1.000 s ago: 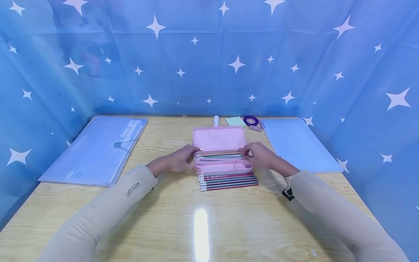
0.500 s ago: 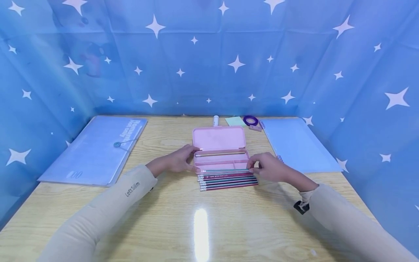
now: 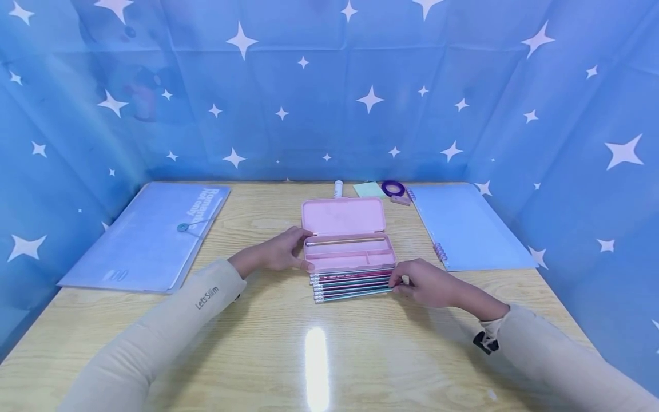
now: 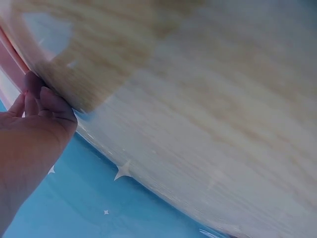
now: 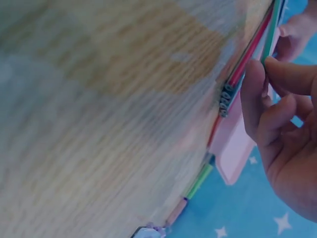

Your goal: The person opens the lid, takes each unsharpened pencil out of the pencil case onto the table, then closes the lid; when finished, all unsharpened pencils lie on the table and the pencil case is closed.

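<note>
An open pink pencil case (image 3: pixel 343 216) stands in the middle of the table. One gold-coloured pencil (image 3: pixel 345 242) lies in its back compartment; the front compartments show bare pink. My left hand (image 3: pixel 278 250) grips the case's left end, fingers at the hinge side and thumb at the front corner. In front of the case several pencils (image 3: pixel 340 280), dark, red and green, lie side by side with their ferrule ends to the left. My right hand (image 3: pixel 427 284) pinches a green pencil (image 5: pixel 270 37) between thumb and forefinger, at the near side of that row.
A blue document folder (image 3: pixel 149 234) lies at the left, a blue spiral notebook (image 3: pixel 471 226) at the right. Behind the case are a white tube (image 3: pixel 338 189), green sticky notes (image 3: pixel 368 189), a purple tape roll (image 3: pixel 393 188) and a small eraser-like block (image 3: pixel 400 200). Starry cloth surrounds the table.
My right hand has taken the green pencil out of the case's back compartment and moved it toward me, over the row to its near side. My left hand stays on the case.
</note>
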Demonstrator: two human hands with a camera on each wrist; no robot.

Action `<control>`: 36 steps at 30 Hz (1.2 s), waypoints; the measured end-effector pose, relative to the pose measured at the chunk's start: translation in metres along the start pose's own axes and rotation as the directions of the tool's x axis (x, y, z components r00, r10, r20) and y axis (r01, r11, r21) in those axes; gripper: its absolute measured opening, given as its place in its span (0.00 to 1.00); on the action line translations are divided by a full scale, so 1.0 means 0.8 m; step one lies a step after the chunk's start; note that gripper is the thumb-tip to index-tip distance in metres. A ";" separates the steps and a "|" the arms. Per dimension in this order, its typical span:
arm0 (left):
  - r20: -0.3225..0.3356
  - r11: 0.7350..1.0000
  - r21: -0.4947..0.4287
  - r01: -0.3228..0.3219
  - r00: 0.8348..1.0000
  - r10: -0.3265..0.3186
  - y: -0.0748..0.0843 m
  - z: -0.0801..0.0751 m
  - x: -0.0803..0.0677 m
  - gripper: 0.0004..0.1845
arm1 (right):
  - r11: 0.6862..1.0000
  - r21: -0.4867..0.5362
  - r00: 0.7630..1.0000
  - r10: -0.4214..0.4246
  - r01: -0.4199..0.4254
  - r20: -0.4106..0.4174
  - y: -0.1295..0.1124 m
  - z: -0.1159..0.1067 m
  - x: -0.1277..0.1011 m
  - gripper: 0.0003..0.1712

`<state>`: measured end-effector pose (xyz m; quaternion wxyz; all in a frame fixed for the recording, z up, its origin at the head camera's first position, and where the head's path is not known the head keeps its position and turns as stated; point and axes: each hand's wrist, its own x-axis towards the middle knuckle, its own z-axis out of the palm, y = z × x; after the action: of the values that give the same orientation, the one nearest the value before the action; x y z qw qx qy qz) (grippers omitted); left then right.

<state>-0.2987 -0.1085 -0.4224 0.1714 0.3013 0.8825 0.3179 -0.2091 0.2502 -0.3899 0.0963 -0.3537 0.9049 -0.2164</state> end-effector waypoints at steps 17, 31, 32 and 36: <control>-0.004 1.000 -0.003 0.005 1.000 -0.005 0.003 -0.001 0.000 0.50 | 0.997 0.055 0.997 0.049 -0.046 -0.060 0.007 0.007 0.001 0.06; -0.007 1.000 0.000 -0.018 1.000 0.018 0.000 -0.001 0.000 0.50 | 0.989 0.109 0.990 0.111 -0.101 -0.088 0.012 -0.030 0.040 0.04; -0.005 1.000 -0.001 -0.018 1.000 0.018 0.000 -0.001 0.000 0.50 | 0.989 0.112 0.989 0.109 -0.098 -0.096 0.015 -0.032 0.048 0.05; 0.003 1.000 -0.004 -0.017 1.000 0.017 -0.001 0.000 0.000 0.50 | 0.988 0.105 0.985 0.129 -0.117 -0.118 0.030 -0.033 0.077 0.08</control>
<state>-0.2991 -0.1086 -0.4228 0.1707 0.3089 0.8790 0.3208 -0.2768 0.2324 -0.3788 0.0700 -0.2777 0.9176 -0.2756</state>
